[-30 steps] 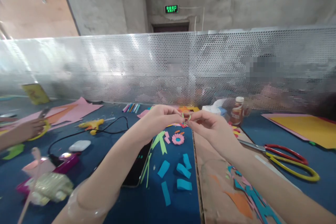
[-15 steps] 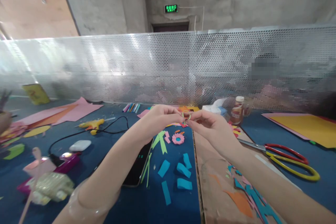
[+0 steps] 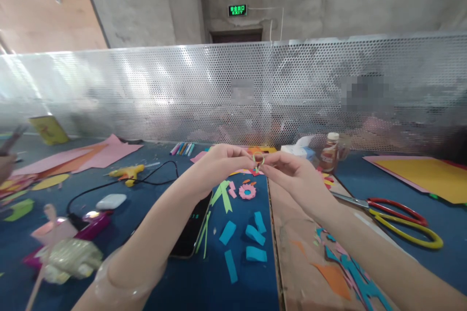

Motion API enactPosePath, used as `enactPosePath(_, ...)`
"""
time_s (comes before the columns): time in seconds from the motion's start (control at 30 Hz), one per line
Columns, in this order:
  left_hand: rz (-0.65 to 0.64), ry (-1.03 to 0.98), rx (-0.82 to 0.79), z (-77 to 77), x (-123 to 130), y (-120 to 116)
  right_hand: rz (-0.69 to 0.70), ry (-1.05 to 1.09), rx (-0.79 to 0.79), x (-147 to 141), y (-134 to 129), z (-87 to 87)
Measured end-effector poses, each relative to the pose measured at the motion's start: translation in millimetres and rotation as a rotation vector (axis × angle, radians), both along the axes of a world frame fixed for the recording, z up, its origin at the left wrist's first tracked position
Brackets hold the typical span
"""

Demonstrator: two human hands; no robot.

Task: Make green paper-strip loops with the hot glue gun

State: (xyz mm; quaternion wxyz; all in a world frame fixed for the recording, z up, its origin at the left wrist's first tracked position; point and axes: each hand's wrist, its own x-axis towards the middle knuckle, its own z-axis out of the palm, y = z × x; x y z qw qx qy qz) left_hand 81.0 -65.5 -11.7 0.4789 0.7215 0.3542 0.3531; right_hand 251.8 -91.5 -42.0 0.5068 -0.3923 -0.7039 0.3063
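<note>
Near the middle of the head view, my left hand [image 3: 229, 163] and my right hand [image 3: 286, 167] meet over the table. Between their fingertips they pinch a thin light green paper strip [image 3: 259, 158], bent into a small loop. Just below lies a pink paper flower [image 3: 247, 191] with a blue centre. Beside it are green paper strips [image 3: 225, 197] and a small pink piece [image 3: 232, 189]. Several blue paper pieces [image 3: 256, 235] lie nearer to me. My left forearm partly covers a phone [image 3: 190, 233].
Scissors [image 3: 401, 218] with red and yellow handles lie at right, beside cardboard [image 3: 295, 233] bearing scraps. A bottle [image 3: 329, 153] stands behind. At left are a yellow glue gun [image 3: 127, 173], its black cable and a white case [image 3: 111, 201]. Another person's hand [image 3: 6, 167] shows at far left.
My hands have barely moved and still hold the green loop. At the far left, the other person's hand and what it holds have shifted slightly.
</note>
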Motion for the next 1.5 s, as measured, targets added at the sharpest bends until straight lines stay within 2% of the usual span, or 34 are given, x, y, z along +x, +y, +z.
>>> enactPosePath(0.27, -0.005, -0.001, 0.061, -0.5, 1, 1, 0.052, 0.078, -0.074, -5, -3, 1.9)
enactPosePath(0.4, -0.025, -0.050, -0.005, -0.4, 2, 0, 0.031, 0.142, -0.095, -8, -3, 2.9)
enactPosePath(0.53, -0.090, -0.200, -0.141, -0.9, 6, -1, 0.032, 0.170, -0.002, -6, -3, 1.7)
enactPosePath(0.7, -0.167, -0.336, -0.249, -4.0, 11, -2, 0.005, 0.073, 0.154, 0, -6, -0.7)
enactPosePath(0.87, -0.225, -0.377, -0.221, -6.0, 11, -4, -0.037, -0.006, 0.208, 2, -11, 2.5)
enactPosePath(1.0, -0.217, -0.370, -0.201, -3.7, 10, -6, -0.058, -0.062, 0.271, 1, -19, 7.0)
enactPosePath(1.13, -0.170, -0.330, -0.155, -0.8, 9, -8, -0.131, -0.120, 0.416, 1, -25, 10.4)
enactPosePath(1.23, -0.175, -0.341, -0.156, 0.6, 9, -11, -0.177, -0.193, 0.600, 5, -25, 14.6)
enactPosePath(1.4, -0.317, -0.503, -0.297, 1.7, 10, -19, -0.375, -0.481, 1.030, 14, -26, 21.9)
enactPosePath(1.5, -0.382, -0.565, -0.432, 0.0, 12, -23, -0.482, -0.592, 1.191, 17, -26, 20.6)
